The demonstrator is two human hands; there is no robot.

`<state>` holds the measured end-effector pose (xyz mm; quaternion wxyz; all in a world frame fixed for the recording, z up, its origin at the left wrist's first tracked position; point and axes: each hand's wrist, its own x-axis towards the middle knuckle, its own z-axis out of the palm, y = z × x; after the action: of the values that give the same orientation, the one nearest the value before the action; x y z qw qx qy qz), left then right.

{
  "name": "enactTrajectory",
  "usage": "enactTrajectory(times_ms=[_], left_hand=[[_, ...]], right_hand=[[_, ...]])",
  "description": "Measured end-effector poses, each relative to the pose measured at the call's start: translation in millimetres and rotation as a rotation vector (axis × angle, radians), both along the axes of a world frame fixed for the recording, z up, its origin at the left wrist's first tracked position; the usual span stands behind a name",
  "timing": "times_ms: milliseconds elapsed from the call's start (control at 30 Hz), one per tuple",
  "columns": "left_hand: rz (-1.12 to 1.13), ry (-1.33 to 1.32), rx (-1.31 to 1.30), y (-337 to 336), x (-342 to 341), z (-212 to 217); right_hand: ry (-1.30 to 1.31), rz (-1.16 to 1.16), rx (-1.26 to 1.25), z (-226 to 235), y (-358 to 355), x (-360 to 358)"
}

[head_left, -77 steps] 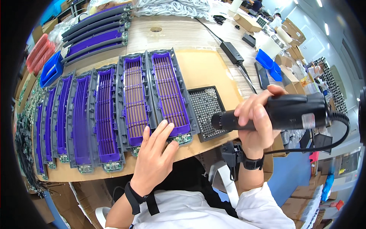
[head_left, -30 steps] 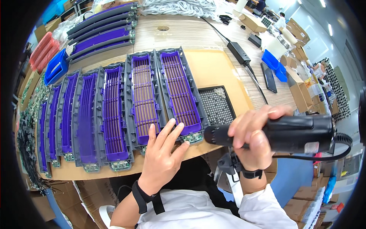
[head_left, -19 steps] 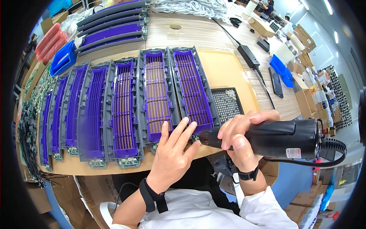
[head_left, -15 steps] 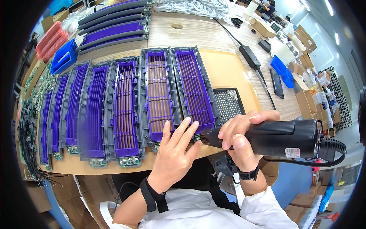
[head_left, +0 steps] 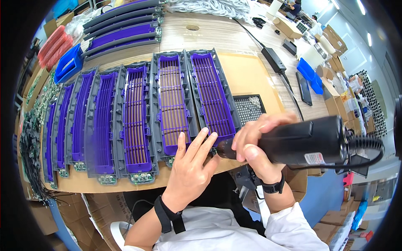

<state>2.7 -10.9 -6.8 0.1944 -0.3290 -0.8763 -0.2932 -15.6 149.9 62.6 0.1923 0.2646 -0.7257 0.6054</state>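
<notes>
Right hand (head_left: pixel 255 144) clamps black electric screwdriver (head_left: pixel 301 140), tip at rightmost purple grille panel (head_left: pixel 211 98), 6 o'clock end. Left hand (head_left: pixel 190 167) flat, fingers spread, steadying it. I judge remaining panels at 9 o'clock still pending.

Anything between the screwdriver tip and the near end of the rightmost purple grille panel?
Nothing separate shows. The right hand holds the black electric screwdriver, its tip at the near end of the rightmost purple grille panel. The left hand lies flat there; its fingers cover the contact spot, so it cannot be seen.
</notes>
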Motion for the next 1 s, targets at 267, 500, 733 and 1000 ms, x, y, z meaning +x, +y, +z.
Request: enactTrajectory(times_ms=[267, 500, 733, 1000], left_hand=[[0.036, 0.043, 0.021, 4, 2, -6], [0.03, 0.038, 0.013, 4, 2, -2], [0.076, 0.001, -0.029, -5, 16, 14], [0.415, -0.138, -0.078, -37, 32, 29]], right_hand=[[-0.16, 0.336, -0.133, 2, -8, -28], [0.042, 0.222, 0.036, 8, -4, -15], [0.113, 0.058, -0.48, 28, 19, 11], [0.104, -0.291, -0.476, 20, 58, 1]])
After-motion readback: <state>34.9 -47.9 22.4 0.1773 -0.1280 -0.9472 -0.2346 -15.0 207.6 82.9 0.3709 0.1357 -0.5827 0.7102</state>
